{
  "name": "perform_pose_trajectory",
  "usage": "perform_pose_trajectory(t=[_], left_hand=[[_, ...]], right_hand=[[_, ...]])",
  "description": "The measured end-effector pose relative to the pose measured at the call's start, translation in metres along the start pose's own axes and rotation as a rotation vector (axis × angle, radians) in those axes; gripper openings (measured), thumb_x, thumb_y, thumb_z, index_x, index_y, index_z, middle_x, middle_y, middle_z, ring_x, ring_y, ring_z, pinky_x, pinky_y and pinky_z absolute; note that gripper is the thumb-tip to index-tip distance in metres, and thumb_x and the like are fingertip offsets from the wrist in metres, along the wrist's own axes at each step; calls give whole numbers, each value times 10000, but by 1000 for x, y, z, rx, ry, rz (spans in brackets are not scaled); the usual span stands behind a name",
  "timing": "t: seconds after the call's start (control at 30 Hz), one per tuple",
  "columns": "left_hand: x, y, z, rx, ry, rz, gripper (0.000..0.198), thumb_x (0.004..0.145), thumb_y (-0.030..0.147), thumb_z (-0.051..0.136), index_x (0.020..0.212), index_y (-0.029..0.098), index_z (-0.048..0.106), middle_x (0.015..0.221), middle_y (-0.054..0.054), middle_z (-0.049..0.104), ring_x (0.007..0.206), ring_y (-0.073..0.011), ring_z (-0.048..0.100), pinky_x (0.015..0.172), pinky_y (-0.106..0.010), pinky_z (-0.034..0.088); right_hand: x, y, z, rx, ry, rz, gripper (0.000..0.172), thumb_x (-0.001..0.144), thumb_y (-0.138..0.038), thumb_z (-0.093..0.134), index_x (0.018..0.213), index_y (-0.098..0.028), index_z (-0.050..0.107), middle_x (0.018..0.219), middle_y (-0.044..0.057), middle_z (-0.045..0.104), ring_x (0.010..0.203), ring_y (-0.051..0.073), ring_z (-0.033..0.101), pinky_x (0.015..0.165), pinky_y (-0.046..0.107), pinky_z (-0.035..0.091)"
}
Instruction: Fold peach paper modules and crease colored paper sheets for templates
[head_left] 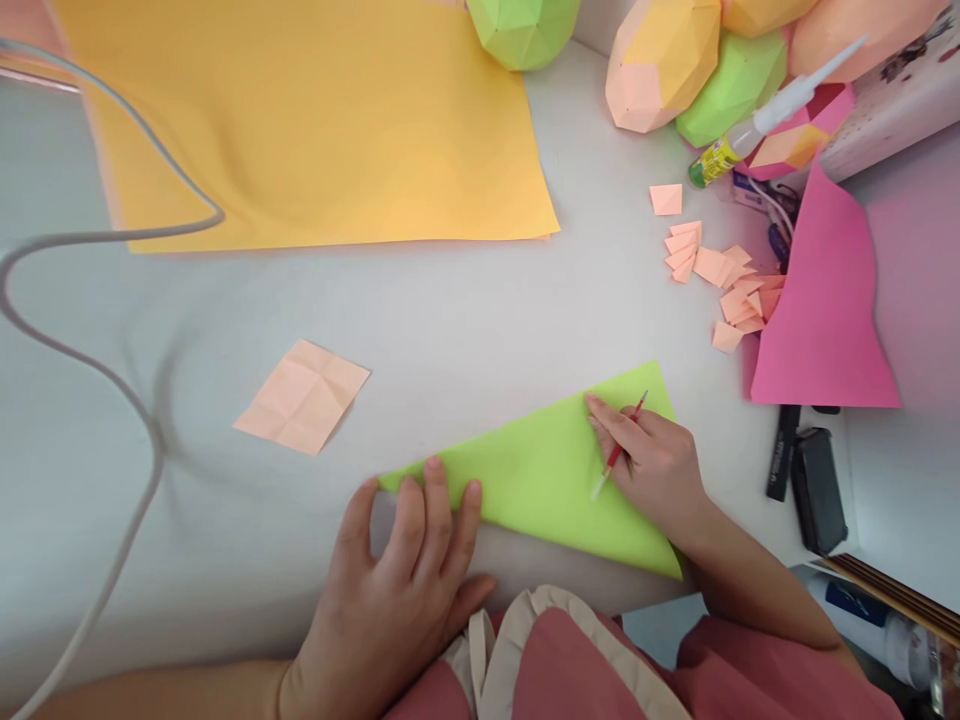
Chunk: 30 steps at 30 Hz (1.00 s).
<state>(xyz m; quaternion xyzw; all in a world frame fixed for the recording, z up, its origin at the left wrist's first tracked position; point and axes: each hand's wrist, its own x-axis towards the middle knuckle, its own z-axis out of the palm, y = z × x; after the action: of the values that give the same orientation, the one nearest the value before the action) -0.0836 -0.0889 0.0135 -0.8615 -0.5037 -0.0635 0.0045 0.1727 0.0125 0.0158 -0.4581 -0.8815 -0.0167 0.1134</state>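
A sheet of light green paper (551, 470), folded into a long triangle, lies on the table in front of me. The spread fingers of my left hand (416, 560) press down its narrow left tip, with nothing gripped. Over the wide right part of the paper is my right hand (652, 455). Its index fingertip rests at the upper folded edge, and a red pen refill (615, 455) with a metal tip and clear tail is held slantwise between the fingers. The thumb is partly hidden. Left of the green paper lies a creased, diamond-shaped piece of pink paper (304, 395).
Large yellow-orange sheets (322, 130) lie at the back left, near a grey cable (90, 240). Faceted paper shapes (664, 60), a glue bottle (720, 160), small folded pink pieces (739, 295), a magenta sheet (825, 300) and a black case (817, 490) line the right side.
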Motion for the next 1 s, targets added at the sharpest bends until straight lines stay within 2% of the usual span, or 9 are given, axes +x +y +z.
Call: perform_pose_trajectory(t=[0.27, 0.37, 0.5, 0.63, 1.0], left_hand=[[-1, 1, 2, 8, -14, 14, 649, 913, 508, 463, 1337, 17, 447, 1256, -320, 558, 1071, -393, 550, 932, -635, 405], [-2, 2, 3, 3, -28, -6, 666, 896, 528, 488, 1330, 23, 468, 1261, -309, 562, 1089, -394, 543, 959, -638, 388], [-2, 2, 4, -1, -41, -16, 662, 872, 545, 525, 1305, 44, 521, 1256, -281, 580, 1098, -380, 539, 983, -625, 370], [-2, 3, 4, -17, -29, -24, 671, 858, 546, 547, 1301, 42, 538, 1248, -277, 586, 1098, -381, 538, 991, -623, 357], [-1, 1, 3, -8, 0, -18, 579, 943, 456, 409, 1319, 23, 481, 1250, -295, 575, 1067, -383, 561, 942, -630, 413]], right_hand=[[1, 0, 0, 33, -1, 8, 265, 891, -120, 549, 1090, -149, 723, 539, -19, 534, 487, 78, 441, 485, 207, 379], [0, 1, 0, 27, 0, -1, 247, 892, -126, 558, 1072, -128, 728, 538, -11, 541, 484, 78, 448, 485, 207, 391], [-1, 3, 1, 38, -14, 10, 265, 896, -143, 557, 1104, -162, 721, 572, 3, 579, 497, 80, 484, 495, 203, 412], [0, 2, 1, 42, -12, 13, 269, 900, -143, 544, 1103, -163, 720, 550, -7, 552, 486, 81, 457, 496, 208, 409], [3, -3, -2, 3, 0, -6, 261, 882, -74, 517, 1022, -85, 736, 509, -27, 458, 467, 81, 400, 468, 210, 379]])
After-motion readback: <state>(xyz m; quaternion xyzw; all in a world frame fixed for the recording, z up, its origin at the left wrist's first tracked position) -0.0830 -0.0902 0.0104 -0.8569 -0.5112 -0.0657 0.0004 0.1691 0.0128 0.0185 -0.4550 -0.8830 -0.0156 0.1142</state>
